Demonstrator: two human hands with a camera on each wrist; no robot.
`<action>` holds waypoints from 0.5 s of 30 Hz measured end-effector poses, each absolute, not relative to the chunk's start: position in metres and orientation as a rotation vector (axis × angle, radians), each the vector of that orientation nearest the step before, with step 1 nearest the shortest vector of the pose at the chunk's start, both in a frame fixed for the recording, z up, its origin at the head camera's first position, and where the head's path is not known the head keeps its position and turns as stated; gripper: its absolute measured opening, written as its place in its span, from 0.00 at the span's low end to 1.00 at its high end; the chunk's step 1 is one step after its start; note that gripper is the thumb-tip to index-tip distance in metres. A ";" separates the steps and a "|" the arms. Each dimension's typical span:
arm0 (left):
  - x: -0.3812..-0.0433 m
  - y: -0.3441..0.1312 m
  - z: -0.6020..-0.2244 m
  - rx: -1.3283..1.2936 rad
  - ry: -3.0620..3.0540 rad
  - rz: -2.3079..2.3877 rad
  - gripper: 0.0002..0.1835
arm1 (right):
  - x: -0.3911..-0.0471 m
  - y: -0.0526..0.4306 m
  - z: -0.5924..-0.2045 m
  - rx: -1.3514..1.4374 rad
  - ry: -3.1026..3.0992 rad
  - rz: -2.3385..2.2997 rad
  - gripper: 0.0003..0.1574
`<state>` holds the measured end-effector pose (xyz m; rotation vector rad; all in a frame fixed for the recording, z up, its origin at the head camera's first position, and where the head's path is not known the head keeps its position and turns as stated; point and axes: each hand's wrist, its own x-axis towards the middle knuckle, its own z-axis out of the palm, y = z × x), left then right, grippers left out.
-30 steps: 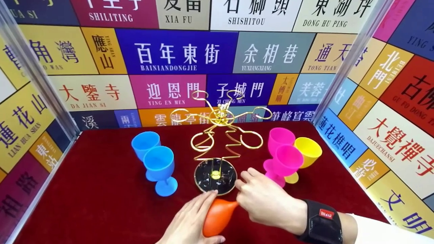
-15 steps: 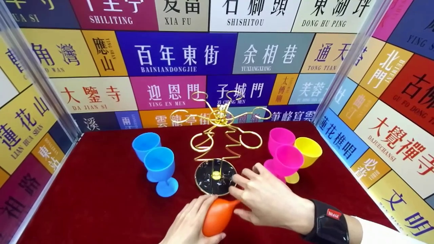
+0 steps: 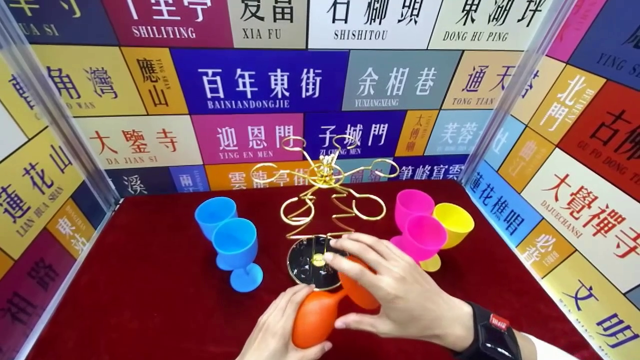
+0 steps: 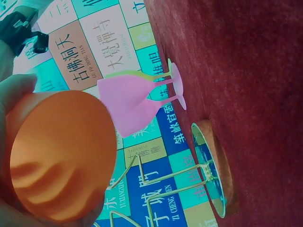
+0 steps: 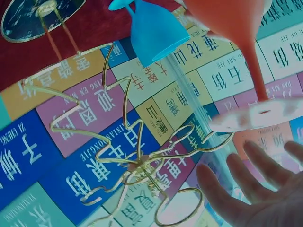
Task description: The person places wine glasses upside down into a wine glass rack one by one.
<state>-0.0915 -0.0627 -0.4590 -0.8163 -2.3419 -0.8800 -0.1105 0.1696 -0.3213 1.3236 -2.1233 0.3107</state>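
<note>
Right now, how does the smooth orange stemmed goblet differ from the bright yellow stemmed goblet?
The orange goblet is tipped over; the yellow goblet stands upright. The bare left hand grips the orange goblet; no hand touches the yellow goblet, partly hidden behind the pink goblets. Both share a goblet shape, each in one plain colour.

A rack (image 3: pixel 305 265) stands midway across the worktop (image 3: pixel 140 280). Two goblets (image 3: pixel 235 247) stand toward its left edge, three goblets (image 3: pixel 425 240) toward its right. Before the rack, another goblet (image 3: pixel 315 320) is between left hand (image 3: pixel 280 325) and right hand (image 3: pixel 405 287).
</note>
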 end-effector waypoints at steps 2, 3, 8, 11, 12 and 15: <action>-0.091 -0.063 -0.459 -0.806 -2.325 -0.906 0.47 | -0.112 0.170 -0.323 1.324 -2.071 0.392 0.56; -0.091 -0.063 -0.459 -0.803 -2.312 -0.915 0.47 | -0.113 0.171 -0.324 1.327 -2.044 0.434 0.57; -0.091 -0.064 -0.459 -0.788 -2.243 -0.994 0.48 | -0.115 0.173 -0.330 1.334 -1.947 0.645 0.62; -0.090 -0.065 -0.456 -0.770 -2.253 -1.064 0.48 | -0.115 0.174 -0.335 1.323 -1.927 0.722 0.65; -0.089 -0.065 -0.455 -0.761 -2.267 -1.087 0.47 | -0.115 0.174 -0.337 1.319 -1.930 0.738 0.66; -0.087 -0.066 -0.453 -0.738 -2.277 -1.173 0.47 | -0.114 0.175 -0.343 1.310 -1.948 0.765 0.68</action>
